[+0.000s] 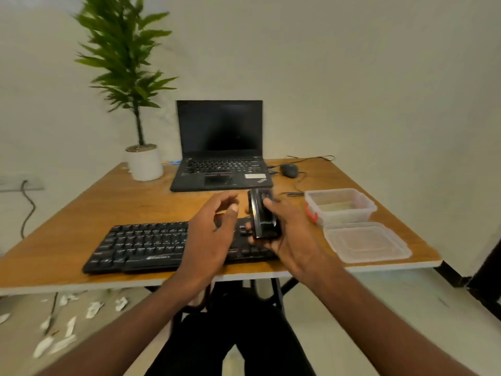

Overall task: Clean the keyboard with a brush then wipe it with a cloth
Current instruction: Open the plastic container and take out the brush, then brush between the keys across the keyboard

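Note:
A black keyboard (141, 244) lies along the front edge of the wooden table (89, 202). Above its right half, my right hand (291, 234) grips a glossy black oblong object (261, 213), held upright; whether it is the brush I cannot tell. My left hand (211, 232) hovers just to its left over the keyboard, fingers loosely curled toward the object and holding nothing. Both hands hide the keyboard's right part. No cloth is visible.
An open black laptop (221, 158) stands at the back middle, a mouse (289, 170) with its cable to its right. A potted plant (143, 162) sits back left. A clear plastic box (340, 206) and its lid (366, 241) lie at right. Paper scraps litter the floor.

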`<state>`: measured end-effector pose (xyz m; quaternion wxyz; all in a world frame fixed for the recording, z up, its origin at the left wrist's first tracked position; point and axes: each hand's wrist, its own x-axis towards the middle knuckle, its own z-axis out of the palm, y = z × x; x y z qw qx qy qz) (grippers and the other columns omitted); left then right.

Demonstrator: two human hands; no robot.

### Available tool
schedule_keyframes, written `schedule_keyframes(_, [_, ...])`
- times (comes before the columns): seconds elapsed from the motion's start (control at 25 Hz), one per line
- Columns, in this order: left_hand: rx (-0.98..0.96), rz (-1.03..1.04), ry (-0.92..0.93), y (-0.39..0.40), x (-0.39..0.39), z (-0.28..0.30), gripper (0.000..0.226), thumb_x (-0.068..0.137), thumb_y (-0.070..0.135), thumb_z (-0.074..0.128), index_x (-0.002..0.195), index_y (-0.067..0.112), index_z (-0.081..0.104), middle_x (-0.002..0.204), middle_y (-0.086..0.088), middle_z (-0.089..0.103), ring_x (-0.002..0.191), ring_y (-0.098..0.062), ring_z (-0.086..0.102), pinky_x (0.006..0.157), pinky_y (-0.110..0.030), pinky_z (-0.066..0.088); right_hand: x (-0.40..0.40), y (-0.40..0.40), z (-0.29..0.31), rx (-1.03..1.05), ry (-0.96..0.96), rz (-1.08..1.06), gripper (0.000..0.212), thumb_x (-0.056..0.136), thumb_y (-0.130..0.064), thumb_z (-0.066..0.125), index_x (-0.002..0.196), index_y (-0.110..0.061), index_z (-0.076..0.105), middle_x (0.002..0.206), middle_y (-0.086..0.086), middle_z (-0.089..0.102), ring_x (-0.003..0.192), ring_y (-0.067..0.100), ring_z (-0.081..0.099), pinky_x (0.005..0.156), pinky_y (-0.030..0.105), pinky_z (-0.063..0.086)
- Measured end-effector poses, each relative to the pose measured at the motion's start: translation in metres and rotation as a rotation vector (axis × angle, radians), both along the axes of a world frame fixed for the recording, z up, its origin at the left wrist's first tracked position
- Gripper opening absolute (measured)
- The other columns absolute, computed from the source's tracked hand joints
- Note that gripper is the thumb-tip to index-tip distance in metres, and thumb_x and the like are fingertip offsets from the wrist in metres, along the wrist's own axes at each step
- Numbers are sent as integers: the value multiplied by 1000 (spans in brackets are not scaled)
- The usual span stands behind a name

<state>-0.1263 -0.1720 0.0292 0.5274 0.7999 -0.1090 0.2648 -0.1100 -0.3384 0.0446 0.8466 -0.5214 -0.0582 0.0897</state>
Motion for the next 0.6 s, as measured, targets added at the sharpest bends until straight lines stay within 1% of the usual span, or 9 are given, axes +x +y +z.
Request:
schedule_keyframes(0.08, [-55, 35, 0, 31, -23, -14, 27, 109, 24, 55, 134, 26, 66, 120, 15, 71, 115, -2, 64, 95, -19, 50, -17, 28, -14, -58, -37, 52, 28, 103, -14, 56, 130, -14, 61, 113, 18, 74, 87, 32, 72, 76, 49, 58])
schedule_keyframes(0.16, [-65, 34, 7, 49, -42, -26, 27, 109, 21, 56, 133, 24, 67, 118, 13, 73, 115, -7, 66, 96, -23, 52, -34, 41, -29, -168, -127, 26, 31, 102, -11, 58, 132, -20, 62, 118, 15, 74, 92, 38, 73, 82, 52, 59])
schedule_keyframes(0.24, [-10, 21, 6, 59, -53, -32, 27, 108, 17, 58, 133, 21, 68, 117, 12, 73, 114, -9, 67, 96, -23, 53, -48, 45, -38, -276, -234, -15, 33, 103, -10, 57, 134, -23, 61, 119, 9, 74, 100, 40, 73, 89, 54, 60])
schedule_keyframes(0.28, [21, 11, 7, 62, -55, -32, 28, 108, 17, 58, 134, 20, 68, 117, 11, 73, 114, -9, 67, 97, -23, 53, -54, 46, -41, -316, -280, -21, 34, 104, -9, 56, 135, -23, 60, 120, 8, 73, 102, 41, 72, 89, 54, 59])
schedule_keyframes(0.36, [36, -19, 38, 62, -53, -29, 29, 108, 18, 59, 135, 19, 68, 117, 10, 74, 114, -7, 67, 99, -27, 54, -58, 46, -42, -358, -301, -17, 35, 106, -11, 55, 139, -22, 55, 123, 8, 71, 99, 41, 73, 83, 54, 60])
schedule_keyframes(0.44, [-17, -66, 91, 59, -53, -26, 27, 107, 18, 59, 132, 19, 70, 115, 9, 75, 112, -7, 69, 101, -33, 55, -60, 46, -40, -369, -286, -19, 38, 106, -16, 56, 143, -24, 50, 125, 10, 70, 95, 38, 74, 73, 48, 61])
schedule_keyframes(0.48, [-62, -92, 115, 57, -54, -25, 26, 107, 16, 59, 131, 18, 71, 112, 7, 77, 109, -8, 70, 100, -34, 56, -60, 45, -40, -373, -283, -23, 38, 106, -18, 56, 144, -25, 49, 125, 11, 69, 93, 35, 74, 70, 44, 61])
schedule_keyframes(0.6, [-203, -133, 155, 53, -57, -22, 26, 106, 8, 59, 131, 12, 68, 100, -2, 79, 97, -13, 75, 89, -26, 57, -58, 44, -41, -360, -281, -23, 38, 106, -24, 58, 144, -26, 51, 121, 11, 71, 84, 28, 72, 62, 37, 61])
